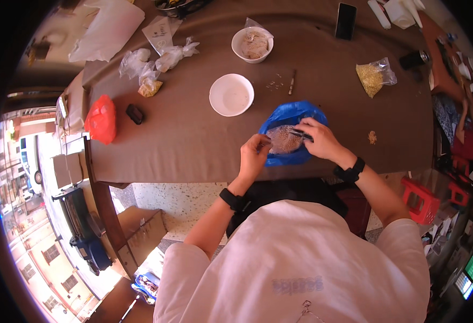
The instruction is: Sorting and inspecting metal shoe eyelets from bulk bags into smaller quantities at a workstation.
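Observation:
A clear plastic bag of small pinkish-brown grains [284, 141] rests within an opened blue plastic bag [293, 158] near the table's front edge. At its left side, the fingers of my left hand [253, 157] are closed in a pinch on the clear bag's edge. My right hand [322, 141] grips a slim dark tool [301, 134], whose tip reaches over the grains; its exact kind is too small to make out. A white bowl [231, 77] stands just beyond my hands, with a little residue on its bottom. Farther back, a second white bowl [235, 53] holds a plastic bag with pale brown contents [255, 44].
A brown stick-like piece [292, 82] lies beside scattered bits. To the right are a bag of yellow grains [372, 78], a black can [414, 60], a phone [346, 21] and crumbs [372, 137]. A red bag [101, 119] and a small black object [135, 113] lie left.

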`<action>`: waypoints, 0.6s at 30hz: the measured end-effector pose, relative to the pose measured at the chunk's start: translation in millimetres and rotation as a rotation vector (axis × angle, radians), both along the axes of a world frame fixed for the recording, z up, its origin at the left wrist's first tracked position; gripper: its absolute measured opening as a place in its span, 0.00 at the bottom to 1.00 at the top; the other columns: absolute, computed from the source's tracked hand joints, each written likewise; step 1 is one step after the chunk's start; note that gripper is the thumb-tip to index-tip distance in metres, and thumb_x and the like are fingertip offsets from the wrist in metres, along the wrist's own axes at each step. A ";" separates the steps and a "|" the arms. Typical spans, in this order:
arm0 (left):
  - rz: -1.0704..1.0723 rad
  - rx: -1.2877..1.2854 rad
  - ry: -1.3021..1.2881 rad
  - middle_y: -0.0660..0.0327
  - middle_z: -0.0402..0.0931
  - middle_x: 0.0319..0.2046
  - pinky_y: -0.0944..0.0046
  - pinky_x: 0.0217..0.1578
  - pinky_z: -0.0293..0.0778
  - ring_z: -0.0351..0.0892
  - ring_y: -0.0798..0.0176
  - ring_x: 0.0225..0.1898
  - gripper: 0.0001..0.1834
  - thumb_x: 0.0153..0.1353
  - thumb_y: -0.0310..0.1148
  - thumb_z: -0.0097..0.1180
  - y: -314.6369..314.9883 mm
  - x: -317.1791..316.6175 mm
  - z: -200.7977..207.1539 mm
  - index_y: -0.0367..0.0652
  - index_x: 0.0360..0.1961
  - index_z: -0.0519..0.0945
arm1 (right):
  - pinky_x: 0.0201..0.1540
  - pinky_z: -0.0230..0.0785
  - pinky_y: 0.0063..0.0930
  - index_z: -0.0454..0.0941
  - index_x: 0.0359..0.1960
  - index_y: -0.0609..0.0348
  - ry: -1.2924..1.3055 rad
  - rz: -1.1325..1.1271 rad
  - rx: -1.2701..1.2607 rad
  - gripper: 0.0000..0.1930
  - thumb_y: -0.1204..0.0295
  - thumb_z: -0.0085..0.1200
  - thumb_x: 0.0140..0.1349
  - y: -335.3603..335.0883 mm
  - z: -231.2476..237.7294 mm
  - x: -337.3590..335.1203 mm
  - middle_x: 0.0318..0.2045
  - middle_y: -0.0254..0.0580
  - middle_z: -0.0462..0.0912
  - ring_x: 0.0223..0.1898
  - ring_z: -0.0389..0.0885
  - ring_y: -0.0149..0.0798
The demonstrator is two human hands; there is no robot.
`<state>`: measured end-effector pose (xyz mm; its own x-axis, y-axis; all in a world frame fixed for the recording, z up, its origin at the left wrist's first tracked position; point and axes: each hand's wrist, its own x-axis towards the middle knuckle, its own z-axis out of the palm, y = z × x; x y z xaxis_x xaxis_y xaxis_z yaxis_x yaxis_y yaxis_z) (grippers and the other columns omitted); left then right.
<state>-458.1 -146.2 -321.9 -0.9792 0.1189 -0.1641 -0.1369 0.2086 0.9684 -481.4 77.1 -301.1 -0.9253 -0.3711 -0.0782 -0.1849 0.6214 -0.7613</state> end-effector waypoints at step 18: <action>0.161 -0.464 0.290 0.48 0.73 0.26 0.53 0.34 0.70 0.73 0.44 0.30 0.16 0.41 0.16 0.44 -25.9 -15.1 -42.5 0.36 0.33 0.75 | 0.27 0.66 0.36 0.69 0.22 0.65 0.196 0.247 -0.136 0.07 0.85 0.53 0.41 -39.3 45.2 17.0 0.22 0.46 0.73 0.27 0.74 0.49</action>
<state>-473.1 -172.1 -364.5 -0.9918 -0.0559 0.1147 0.0556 0.6193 0.7832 -464.4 37.8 -255.9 -0.7985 -0.5809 0.1578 -0.4684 0.4349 -0.7691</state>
